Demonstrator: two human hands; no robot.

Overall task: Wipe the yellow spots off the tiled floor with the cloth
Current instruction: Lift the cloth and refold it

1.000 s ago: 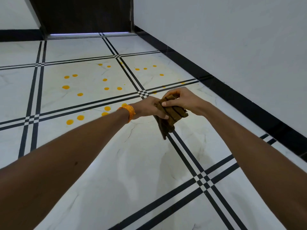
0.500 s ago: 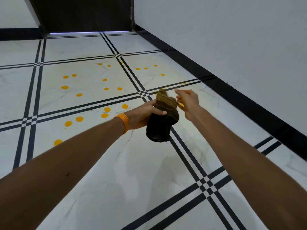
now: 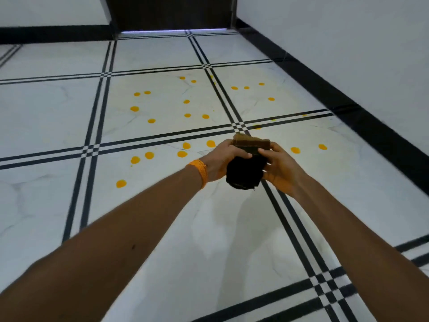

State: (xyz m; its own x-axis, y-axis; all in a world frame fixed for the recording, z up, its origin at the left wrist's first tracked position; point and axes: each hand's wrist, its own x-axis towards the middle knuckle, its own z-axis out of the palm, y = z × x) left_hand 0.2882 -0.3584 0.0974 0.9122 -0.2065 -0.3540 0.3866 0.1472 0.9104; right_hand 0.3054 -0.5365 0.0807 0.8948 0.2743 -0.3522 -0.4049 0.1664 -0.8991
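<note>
I hold a folded brown cloth (image 3: 247,165) above the tiled floor (image 3: 209,240), my left hand (image 3: 221,162) and right hand (image 3: 277,169) both curled and pinching its sides. Yellow spots (image 3: 182,154) lie scattered beyond, untouched.

Cloth held above the floor, spots beyond

The cloth (image 3: 246,169) sits between left hand (image 3: 220,162) and right hand (image 3: 279,167), over the tiled floor (image 3: 209,240); the spots (image 3: 185,117) lie from ten to two o'clock beyond it.
</note>
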